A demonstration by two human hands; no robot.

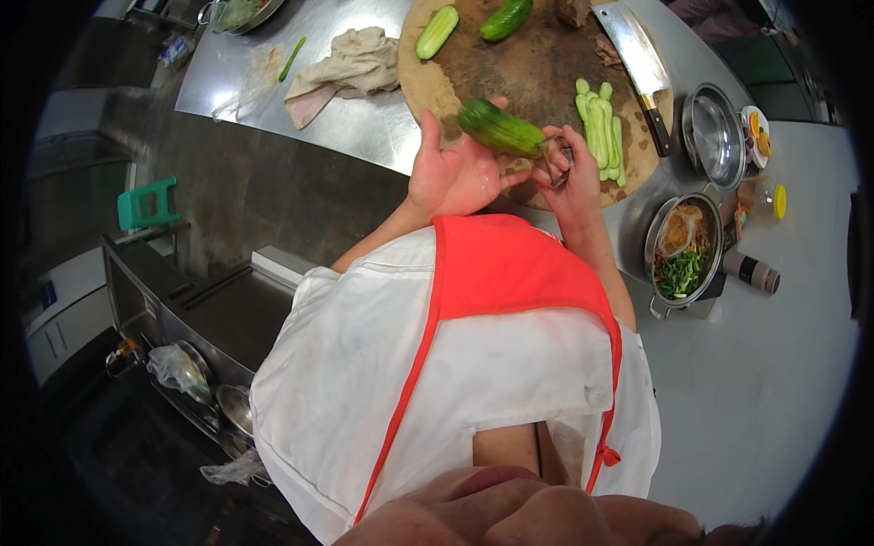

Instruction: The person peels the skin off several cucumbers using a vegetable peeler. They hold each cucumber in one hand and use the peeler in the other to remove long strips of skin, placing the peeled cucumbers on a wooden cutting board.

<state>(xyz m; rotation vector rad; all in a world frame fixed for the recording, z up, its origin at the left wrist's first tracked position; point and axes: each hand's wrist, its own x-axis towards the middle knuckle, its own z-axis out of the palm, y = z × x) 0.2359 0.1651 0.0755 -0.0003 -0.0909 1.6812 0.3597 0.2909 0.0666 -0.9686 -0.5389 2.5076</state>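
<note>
A green cucumber piece [502, 128] is tilted above the chopping board's near edge. My left hand [454, 170] is palm up behind it, thumb and fingers spread. The cucumber crosses in front of those fingers; I cannot tell whether it rests on them. At the cucumber's right end, my right hand [570, 160] has its fingers curled around a small metal utensil, mostly hidden. Beneath both hands is the round wooden chopping board [519, 75]. Long pale-green cucumber strips [599, 133] are piled right of my right hand. Farther up are a cut cucumber half [437, 33] and another green cucumber piece [506, 19].
A cleaver [631, 51] lies on the board's right side, handle towards me. Right of it stand metal bowls [717, 136] and a pot of chopped vegetables [685, 249]. A crumpled cloth [355, 65] lies left on the steel table [239, 89]. A green stool [147, 203] stands farther left.
</note>
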